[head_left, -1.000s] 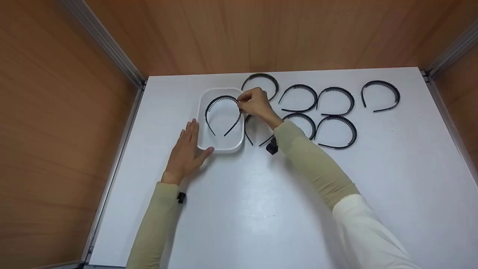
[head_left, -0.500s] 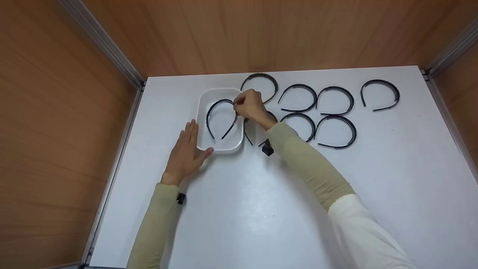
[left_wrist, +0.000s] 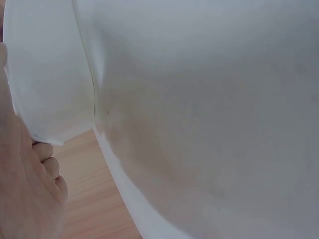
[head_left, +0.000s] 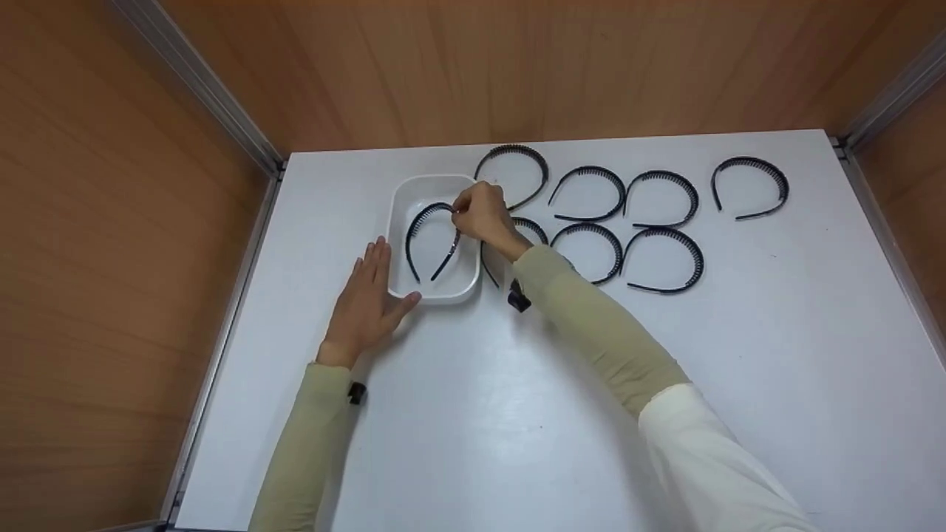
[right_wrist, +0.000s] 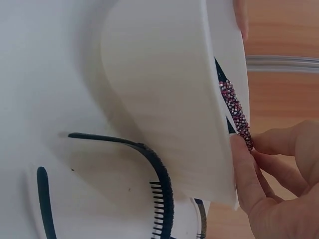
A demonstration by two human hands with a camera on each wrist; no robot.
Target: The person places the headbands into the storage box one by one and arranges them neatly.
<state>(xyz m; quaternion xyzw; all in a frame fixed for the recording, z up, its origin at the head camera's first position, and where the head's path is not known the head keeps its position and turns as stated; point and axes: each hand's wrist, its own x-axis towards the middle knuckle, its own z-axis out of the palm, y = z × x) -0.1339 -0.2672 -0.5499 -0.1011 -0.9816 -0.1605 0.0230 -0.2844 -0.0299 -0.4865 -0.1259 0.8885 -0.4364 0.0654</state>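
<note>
A black toothed headband [head_left: 416, 226], with pink-red sparkly stones along its band in the right wrist view, sits within the white plastic tub [head_left: 397, 199]. My right hand [head_left: 484, 218] pinches this headband [right_wrist: 235, 112] on its right side between thumb and fingers, at the tub's rim. At the tub's left front corner my left hand [head_left: 360, 299] rests flat with straight fingers against the wall, thumb out along the front. The left wrist view shows that hand [left_wrist: 30, 179] touching the tub's outer side [left_wrist: 50, 69].
Several more black headbands lie on the white table [head_left: 473, 414] right of the tub, among them one headband [head_left: 776, 177] at far right and another headband [head_left: 543, 166] behind the right hand. One headband [head_left: 547, 235] is partly covered by that hand. Wooden panels [head_left: 517, 66] stand behind and beside the table.
My right hand has moved left and toward me, bringing the pinched headband lower into the tub. The left hand has stayed in place against the tub.
</note>
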